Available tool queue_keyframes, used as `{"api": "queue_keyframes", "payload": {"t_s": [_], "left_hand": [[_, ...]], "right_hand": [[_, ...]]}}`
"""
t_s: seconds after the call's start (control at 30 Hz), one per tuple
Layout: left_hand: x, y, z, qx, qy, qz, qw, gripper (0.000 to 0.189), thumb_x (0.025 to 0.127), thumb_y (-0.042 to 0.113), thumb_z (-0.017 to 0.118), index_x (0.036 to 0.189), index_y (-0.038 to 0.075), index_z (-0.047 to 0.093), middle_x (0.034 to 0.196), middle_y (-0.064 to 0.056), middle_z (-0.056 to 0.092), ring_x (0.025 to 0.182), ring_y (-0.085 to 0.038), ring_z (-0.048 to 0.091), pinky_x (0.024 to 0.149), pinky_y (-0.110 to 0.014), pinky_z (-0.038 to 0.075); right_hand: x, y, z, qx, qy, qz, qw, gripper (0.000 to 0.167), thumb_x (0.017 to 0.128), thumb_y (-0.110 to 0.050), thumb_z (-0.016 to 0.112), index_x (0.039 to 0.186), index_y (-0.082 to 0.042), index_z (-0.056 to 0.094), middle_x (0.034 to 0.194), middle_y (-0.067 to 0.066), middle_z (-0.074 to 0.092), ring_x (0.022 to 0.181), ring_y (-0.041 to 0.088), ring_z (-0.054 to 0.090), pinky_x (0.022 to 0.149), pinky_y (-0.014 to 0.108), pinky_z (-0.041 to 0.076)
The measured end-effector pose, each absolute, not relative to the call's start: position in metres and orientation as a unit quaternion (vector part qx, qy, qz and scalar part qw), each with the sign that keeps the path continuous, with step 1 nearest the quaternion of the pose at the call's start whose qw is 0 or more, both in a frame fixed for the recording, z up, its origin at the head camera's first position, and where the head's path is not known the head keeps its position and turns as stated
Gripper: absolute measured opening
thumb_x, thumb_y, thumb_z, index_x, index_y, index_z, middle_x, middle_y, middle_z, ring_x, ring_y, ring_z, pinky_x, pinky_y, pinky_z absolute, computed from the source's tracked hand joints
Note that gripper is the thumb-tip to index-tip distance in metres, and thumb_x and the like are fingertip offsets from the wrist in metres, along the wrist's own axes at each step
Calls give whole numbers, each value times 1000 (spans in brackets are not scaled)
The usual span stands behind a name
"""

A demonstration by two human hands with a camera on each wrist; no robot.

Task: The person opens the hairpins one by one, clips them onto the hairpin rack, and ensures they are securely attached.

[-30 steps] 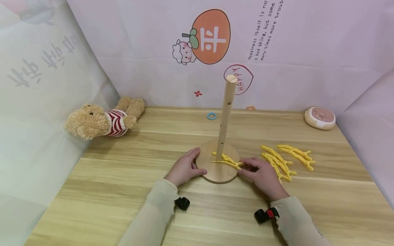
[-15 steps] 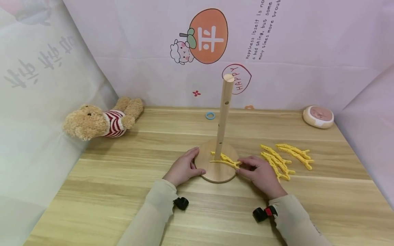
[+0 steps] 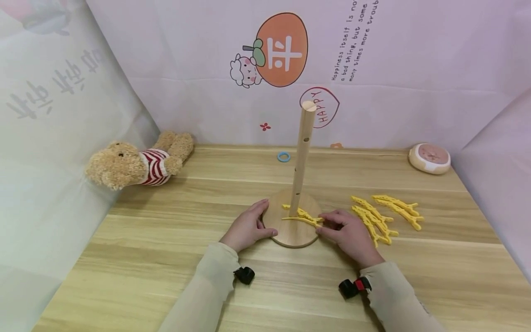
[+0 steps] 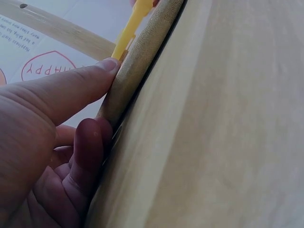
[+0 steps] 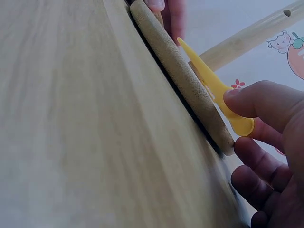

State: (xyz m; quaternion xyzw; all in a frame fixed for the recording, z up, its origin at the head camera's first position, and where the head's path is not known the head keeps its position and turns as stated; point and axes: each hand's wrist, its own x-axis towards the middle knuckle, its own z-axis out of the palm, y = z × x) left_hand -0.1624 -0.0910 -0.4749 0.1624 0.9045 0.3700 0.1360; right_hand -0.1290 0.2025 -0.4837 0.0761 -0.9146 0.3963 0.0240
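Observation:
A wooden stand has a round base (image 3: 286, 235) and an upright post (image 3: 304, 152) with holes along it. My left hand (image 3: 246, 227) grips the left rim of the base, thumb on top and fingers along the edge. At the right side of the base, my right hand (image 3: 349, 235) pinches the forked tail of a yellow alligator hair clip (image 3: 304, 220). The clip's two arms are spread, one on each side of the post's foot. In the right wrist view the thumb presses on the clip (image 5: 218, 92), just above the base.
Several more yellow hair clips (image 3: 375, 221) lie to the right of my right hand. A teddy bear (image 3: 153, 163) lies at the left back, a blue ring (image 3: 284, 157) behind the post. A round pink-and-cream object (image 3: 430, 158) sits at the right back corner.
My right hand has shifted slightly left with the clip, so its arms reach a little further past the post. My left hand stays on the base.

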Motion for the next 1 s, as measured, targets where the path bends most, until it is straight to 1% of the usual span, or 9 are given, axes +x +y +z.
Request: {"api": "queue_keyframes", "payload": {"t_s": [0.23, 0.53, 0.83, 1.0], "left_hand": [[-162, -92, -475, 162, 906, 366, 137, 88, 87, 34, 80, 157, 9, 34, 164, 2, 28, 75, -3, 58, 77, -25, 49], [-164, -93, -474, 168, 905, 364, 140, 87, 87, 35, 80, 156, 7, 35, 164, 2, 28, 75, -2, 58, 78, -25, 49], [-164, -92, -474, 168, 906, 363, 139, 87, 87, 35, 79, 156, 7, 35, 164, 2, 27, 74, -2, 58, 81, -26, 49], [-164, -92, -475, 160, 904, 370, 142, 87, 87, 34, 80, 156, 7, 35, 164, 2, 28, 75, -3, 58, 80, -26, 49]], "right_hand": [[-132, 197, -483, 80, -915, 395, 21, 35, 85, -34, 82, 115, -16, 77, 97, -4, 66, 85, 15, 56, 73, 31, 46], [-135, 191, -483, 85, -903, 421, 12, 35, 85, -32, 83, 115, -14, 77, 97, -1, 65, 85, 18, 53, 71, 28, 44], [-136, 189, -484, 82, -899, 430, 8, 36, 86, -31, 81, 117, -13, 76, 98, 0, 65, 85, 18, 53, 70, 27, 44], [-135, 189, -485, 78, -899, 430, 2, 41, 87, -31, 81, 121, -11, 73, 100, 0, 65, 86, 18, 54, 72, 28, 46]]}}
